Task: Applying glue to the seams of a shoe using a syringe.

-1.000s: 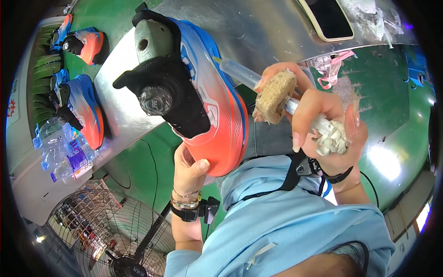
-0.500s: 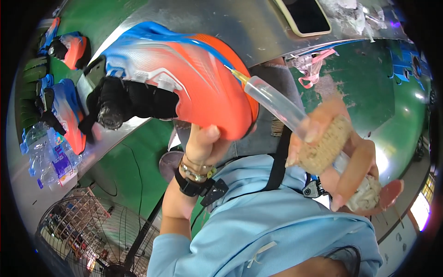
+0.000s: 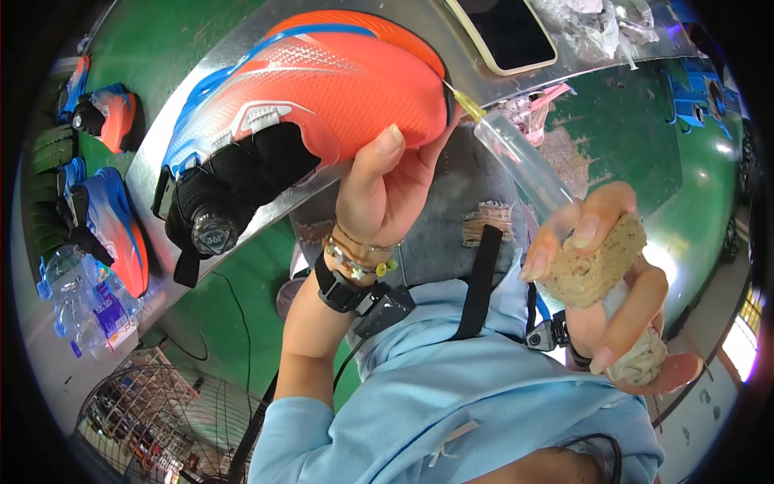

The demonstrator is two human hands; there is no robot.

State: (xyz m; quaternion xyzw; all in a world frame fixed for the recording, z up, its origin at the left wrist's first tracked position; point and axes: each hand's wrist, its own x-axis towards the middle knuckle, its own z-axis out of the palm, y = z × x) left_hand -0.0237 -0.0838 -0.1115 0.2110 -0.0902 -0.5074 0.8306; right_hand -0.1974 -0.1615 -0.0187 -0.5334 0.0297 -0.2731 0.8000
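Observation:
My left hand [image 3: 383,181] is closed around the toe end of an orange and blue sneaker [image 3: 355,97], its thumb pressed on the orange upper. The sneaker lies tilted on its side, its black collar and tongue [image 3: 250,165] toward me and its sole edge facing away. In my right hand [image 3: 633,310] is a clear syringe [image 3: 524,161] with a yellow-based needle. The needle tip is at the sole edge near the toe; whether it touches cannot be made out. A tan crumbly block [image 3: 595,264] and a whitish lump [image 3: 639,357] are also tucked into that hand's fingers.
A phone [image 3: 504,32] and crumpled clear plastic [image 3: 597,28] lie on the metal table [image 3: 427,20]. Other sneakers [image 3: 117,230] and plastic bottles [image 3: 72,286] are at the left. A wire fan [image 3: 161,411] stands lower left; blue objects [image 3: 701,97] are far right.
The sneaker has turned in my left hand, its toe swinging away from me and its collar dropping closer. My right hand with the syringe has shifted right, the needle moving along to the toe.

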